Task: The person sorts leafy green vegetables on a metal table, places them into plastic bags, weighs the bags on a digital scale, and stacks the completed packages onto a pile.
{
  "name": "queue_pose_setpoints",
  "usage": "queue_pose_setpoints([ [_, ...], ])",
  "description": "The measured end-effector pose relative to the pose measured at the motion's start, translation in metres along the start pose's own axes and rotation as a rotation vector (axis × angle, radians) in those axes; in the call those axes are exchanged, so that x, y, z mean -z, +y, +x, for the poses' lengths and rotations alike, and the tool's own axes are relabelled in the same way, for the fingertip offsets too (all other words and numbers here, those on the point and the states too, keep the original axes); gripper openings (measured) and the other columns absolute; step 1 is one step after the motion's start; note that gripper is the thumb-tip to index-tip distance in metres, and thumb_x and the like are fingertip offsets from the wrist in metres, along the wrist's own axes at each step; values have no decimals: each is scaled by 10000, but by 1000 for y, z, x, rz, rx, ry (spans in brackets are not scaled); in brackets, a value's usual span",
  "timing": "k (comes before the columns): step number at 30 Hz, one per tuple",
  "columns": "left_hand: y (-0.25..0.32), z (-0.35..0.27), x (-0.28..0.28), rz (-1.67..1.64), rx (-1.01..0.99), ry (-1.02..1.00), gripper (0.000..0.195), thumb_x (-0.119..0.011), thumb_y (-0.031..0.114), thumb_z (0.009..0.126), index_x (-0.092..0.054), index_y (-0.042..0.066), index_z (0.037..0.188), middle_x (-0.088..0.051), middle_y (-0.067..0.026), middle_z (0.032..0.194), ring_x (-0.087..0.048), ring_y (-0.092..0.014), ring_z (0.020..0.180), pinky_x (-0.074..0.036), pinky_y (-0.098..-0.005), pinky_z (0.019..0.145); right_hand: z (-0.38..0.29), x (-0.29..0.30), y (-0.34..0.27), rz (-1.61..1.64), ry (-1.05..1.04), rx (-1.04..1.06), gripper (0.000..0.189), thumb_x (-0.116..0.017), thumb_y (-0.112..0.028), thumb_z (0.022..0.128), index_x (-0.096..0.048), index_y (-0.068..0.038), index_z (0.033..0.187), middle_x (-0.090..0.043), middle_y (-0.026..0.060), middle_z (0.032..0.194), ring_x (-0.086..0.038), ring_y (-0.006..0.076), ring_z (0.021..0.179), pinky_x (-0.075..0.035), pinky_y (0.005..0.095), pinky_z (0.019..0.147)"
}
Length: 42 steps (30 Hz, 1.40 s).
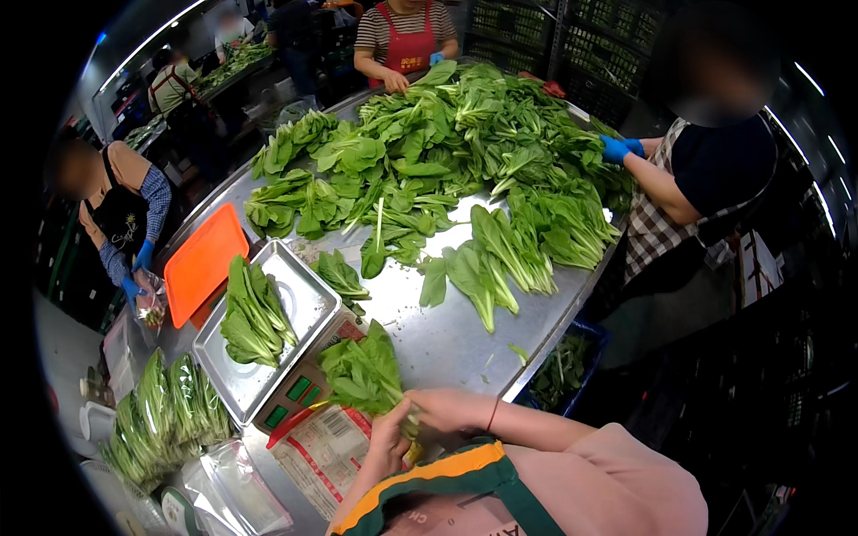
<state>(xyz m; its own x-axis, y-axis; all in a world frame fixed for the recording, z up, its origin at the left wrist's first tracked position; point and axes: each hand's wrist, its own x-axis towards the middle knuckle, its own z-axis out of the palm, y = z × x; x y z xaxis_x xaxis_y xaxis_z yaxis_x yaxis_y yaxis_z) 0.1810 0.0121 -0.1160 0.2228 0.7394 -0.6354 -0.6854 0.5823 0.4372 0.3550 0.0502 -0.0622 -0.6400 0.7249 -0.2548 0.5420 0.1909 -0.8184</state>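
Observation:
Both my hands are close together in front of my apron, at the stem end of a bunch of leafy greens. My left hand is wrapped around the stems. Against the same stems rests my right hand, its fingers partly hidden. The leaves point up and left, beside the front of a digital weighing scale. On the scale's metal pan lies another bunch of greens. Under my hands a printed plastic bag lies flat.
A big heap of greens covers the far side of the metal table. Left are an orange tray, bagged greens and clear plastic bags. A blue crate stands below the right edge. Gloved co-workers stand around the table.

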Motion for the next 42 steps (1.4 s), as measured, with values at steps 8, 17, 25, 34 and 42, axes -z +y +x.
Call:
queue_pose_setpoints([
  [8,4,-14,-5,300,-35,-51,245,-704,41,772,-578,-5,977,-627,-86,840,-625,-188,761,-526,-315,637,-8,72,110,-470,763,-508,380,-596,-288,832,-509,-5,1070,-645,210,842,-622,405,813,-510,463,722],
  [17,15,-24,-34,-12,-25,-93,293,-623,15,816,-511,-2,1085,-640,-125,970,-643,-250,860,-539,-390,798,-1,43,68,441,605,-389,189,-505,-143,854,-514,18,952,-623,183,706,-638,287,610,-510,398,568],
  [25,-2,-25,-17,55,122,-82,265,-622,9,813,-527,-4,1060,-640,-151,959,-641,-262,868,-536,-395,818,-4,65,57,-168,383,-371,284,-536,-313,830,-664,-94,959,-647,218,932,-623,380,852,-495,453,789],
  [34,17,-27,-25,1532,-884,-155,253,-631,39,756,-611,18,1008,-651,-65,941,-604,-207,777,-496,-320,694,-5,105,175,431,777,-456,206,-578,-175,890,-566,-29,1035,-602,112,938,-600,242,783,-515,365,682],
  [42,43,-37,-44,-113,-238,-91,428,-592,-37,808,-470,-15,1218,-559,-129,1136,-602,-268,951,-527,-393,800,1,42,20,1272,288,47,197,-498,-163,941,-542,-39,1087,-621,91,948,-616,204,816,-514,336,675],
])
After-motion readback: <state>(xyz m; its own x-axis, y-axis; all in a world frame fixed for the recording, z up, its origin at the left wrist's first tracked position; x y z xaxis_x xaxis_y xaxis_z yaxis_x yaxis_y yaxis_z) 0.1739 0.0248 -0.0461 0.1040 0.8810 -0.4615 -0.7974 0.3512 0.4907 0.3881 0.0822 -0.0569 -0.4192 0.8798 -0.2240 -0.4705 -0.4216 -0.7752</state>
